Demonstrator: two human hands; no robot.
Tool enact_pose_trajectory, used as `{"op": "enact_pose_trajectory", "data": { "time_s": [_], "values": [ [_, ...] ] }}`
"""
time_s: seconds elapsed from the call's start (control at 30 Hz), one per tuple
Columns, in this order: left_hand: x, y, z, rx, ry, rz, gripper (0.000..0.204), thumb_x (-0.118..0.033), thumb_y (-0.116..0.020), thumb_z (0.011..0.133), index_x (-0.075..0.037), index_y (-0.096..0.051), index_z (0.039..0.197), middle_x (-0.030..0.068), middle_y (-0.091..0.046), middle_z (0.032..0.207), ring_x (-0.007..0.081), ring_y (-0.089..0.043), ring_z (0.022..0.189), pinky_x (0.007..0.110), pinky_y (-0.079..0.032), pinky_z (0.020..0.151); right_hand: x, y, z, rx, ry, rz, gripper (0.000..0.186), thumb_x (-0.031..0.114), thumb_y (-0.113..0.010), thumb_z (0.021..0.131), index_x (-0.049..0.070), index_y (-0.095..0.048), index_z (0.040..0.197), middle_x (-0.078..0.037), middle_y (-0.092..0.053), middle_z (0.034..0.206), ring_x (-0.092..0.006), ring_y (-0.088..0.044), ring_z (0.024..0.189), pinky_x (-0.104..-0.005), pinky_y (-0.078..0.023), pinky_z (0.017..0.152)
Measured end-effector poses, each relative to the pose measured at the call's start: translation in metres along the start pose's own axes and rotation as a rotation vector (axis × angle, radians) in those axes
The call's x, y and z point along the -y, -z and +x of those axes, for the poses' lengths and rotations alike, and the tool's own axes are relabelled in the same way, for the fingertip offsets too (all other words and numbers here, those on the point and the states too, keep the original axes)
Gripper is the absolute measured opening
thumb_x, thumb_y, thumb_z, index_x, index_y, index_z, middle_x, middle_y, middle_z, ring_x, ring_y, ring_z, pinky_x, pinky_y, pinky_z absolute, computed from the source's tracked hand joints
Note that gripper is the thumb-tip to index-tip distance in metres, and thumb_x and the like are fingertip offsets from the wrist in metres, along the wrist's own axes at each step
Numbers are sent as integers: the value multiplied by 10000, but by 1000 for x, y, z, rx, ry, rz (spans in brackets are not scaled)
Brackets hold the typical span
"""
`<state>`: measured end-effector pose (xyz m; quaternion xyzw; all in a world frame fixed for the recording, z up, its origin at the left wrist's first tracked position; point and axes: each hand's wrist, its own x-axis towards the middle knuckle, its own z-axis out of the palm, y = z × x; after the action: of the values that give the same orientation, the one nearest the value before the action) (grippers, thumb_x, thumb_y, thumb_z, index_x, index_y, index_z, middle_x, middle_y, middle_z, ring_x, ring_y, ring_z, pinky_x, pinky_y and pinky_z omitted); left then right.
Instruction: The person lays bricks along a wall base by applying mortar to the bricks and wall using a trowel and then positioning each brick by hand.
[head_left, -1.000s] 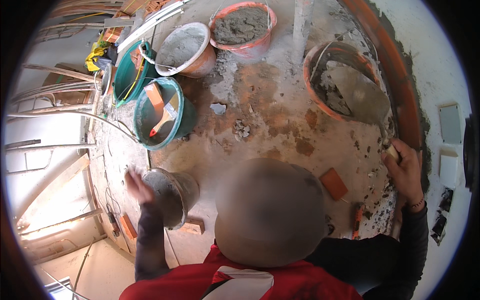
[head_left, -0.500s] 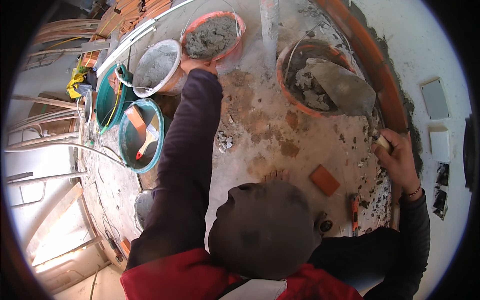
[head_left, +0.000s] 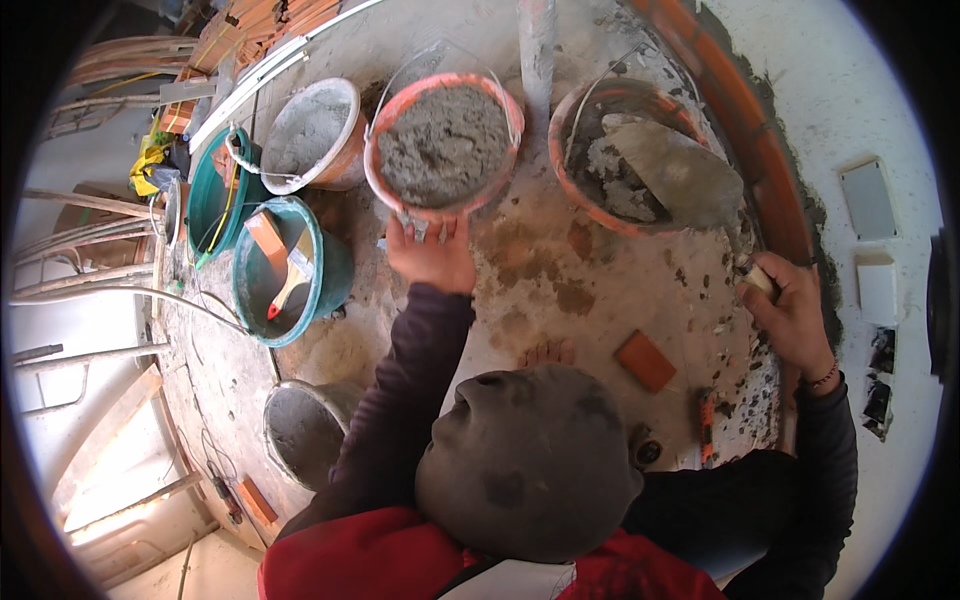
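Note:
My left hand [head_left: 435, 258] is at the near rim of a reddish bucket [head_left: 372, 165] full of wet grey mortar [head_left: 445, 145]. Its fingers are stretched out and spaced apart, with the tips tucked out of sight below the rim. Over on the right, my right hand [head_left: 795, 310] is closed around the pale handle [head_left: 762, 282] of a trowel. The trowel's broad, mortar-smeared blade [head_left: 690, 175] lies across a second reddish bucket [head_left: 590, 205], which has clumps of mortar inside. The blade hides part of that bucket's contents.
A low brick course [head_left: 785, 190] runs along the white wall [head_left: 880, 120]. A loose brick [head_left: 645, 362] and an orange-black tool [head_left: 707, 430] lie on the floor. To the left stand a pale bucket [head_left: 350, 110], a teal tub [head_left: 335, 250] with a brush [head_left: 292, 285], and a grey bucket [head_left: 275, 440].
The mortar-filled bucket has come nearer and to the right. My left hand has drawn back with it, its fingers now spread at the rim. My right hand and the trowel have barely moved.

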<state>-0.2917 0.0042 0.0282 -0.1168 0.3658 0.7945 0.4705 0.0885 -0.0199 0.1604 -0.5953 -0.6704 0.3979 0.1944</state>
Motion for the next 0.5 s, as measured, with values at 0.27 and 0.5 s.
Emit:
{"op": "enact_pose_trajectory", "data": {
  "time_s": [0.27,0.5],
  "values": [
    [-16,-43,-23,475,-705,1179,745,-363,-624,858,35,-319,1409,262,-361,1348,383,-344,1260,433,-270,1086,-9,23,-12,-55,119,-31,129,51,-657,822,-32,-577,880,-34,-494,649,-87,-442,587,-269,-385,541],
    [41,-238,52,639,-922,1700,1063,-525,-738,684,128,-297,1398,346,-145,1475,470,-170,1377,435,-216,1127,-4,28,-19,-117,279,-47,129,48,-650,818,-42,-575,872,-77,-486,629,-110,-427,577,-283,-386,535]
  ]
}}
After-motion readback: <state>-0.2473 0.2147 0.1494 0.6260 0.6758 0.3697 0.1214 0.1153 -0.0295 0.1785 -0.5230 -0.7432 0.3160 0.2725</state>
